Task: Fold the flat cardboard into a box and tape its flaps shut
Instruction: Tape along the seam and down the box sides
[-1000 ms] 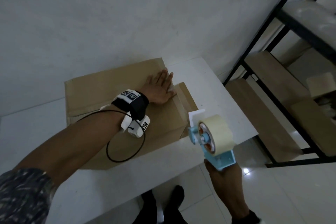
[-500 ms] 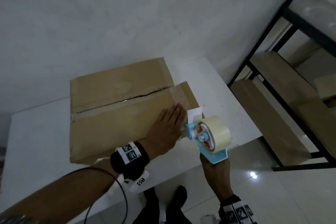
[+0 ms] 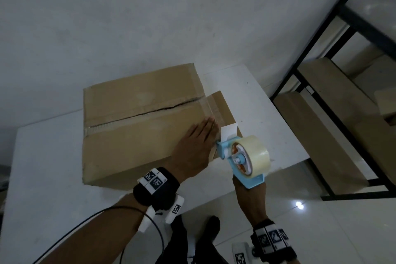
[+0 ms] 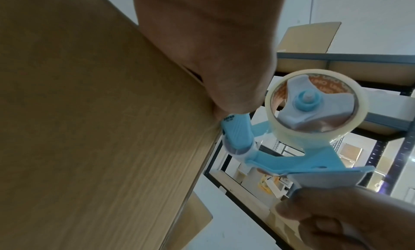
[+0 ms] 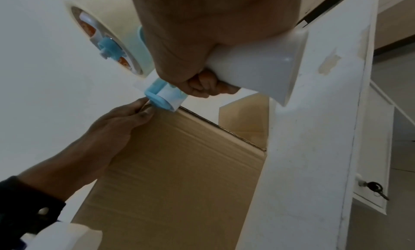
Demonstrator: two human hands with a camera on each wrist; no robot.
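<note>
A brown cardboard box [image 3: 132,113] stands on the white table [image 3: 42,178], its top flaps closed along a dark seam with clear tape on part of it. A side flap [image 3: 222,105] sticks out to the right. My left hand [image 3: 205,130] lies flat on the top near the right front corner, fingers straight, fingertips [image 5: 143,110] touching the box at the dispenser's nose. My right hand [image 3: 250,197] grips the handle of a blue tape dispenser [image 3: 242,161] carrying a clear tape roll [image 4: 350,101]. The dispenser's front roller [image 5: 161,97] meets the box's upper right edge.
A black metal shelf rack [image 3: 321,113] with wooden boards stands to the right of the table, with cardboard [image 4: 310,37] on a shelf. A white wall is behind the box. The table's right edge [image 5: 314,129] is close to my right hand. A cable [image 3: 85,221] hangs from my left wrist.
My left hand slid from the far right of the seam to the near right corner, beside the dispenser. The dispenser came up against the box edge. Little moved in the last half second.
</note>
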